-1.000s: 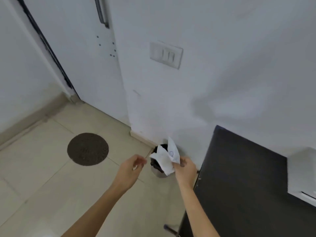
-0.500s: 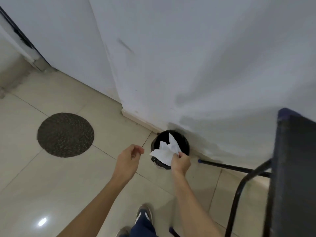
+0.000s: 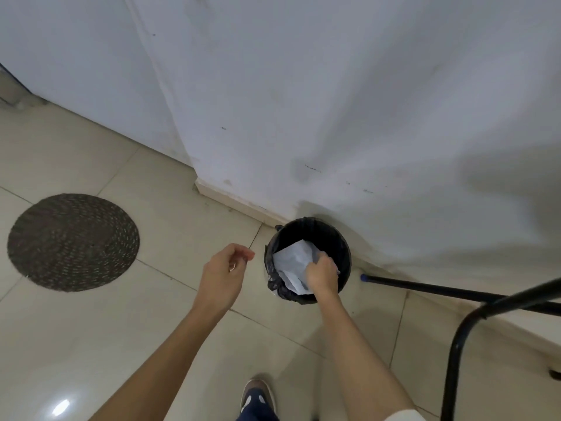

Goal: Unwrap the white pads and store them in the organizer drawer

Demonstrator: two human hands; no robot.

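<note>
Discarding wrapper: right hand [image 3: 322, 276] pinches crumpled white wrapping [image 3: 294, 262] inside the black-lined bin [image 3: 344, 247] mouth; left hand [image 3: 224, 276] hovers beside the bin, loosely curled, empty; next move probably release; pads and organizer drawer unseen.

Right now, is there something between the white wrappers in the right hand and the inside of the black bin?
Nothing visible is in the way. The right hand holds the white wrappers already over the open mouth of the black bin; no lid shows.
</note>
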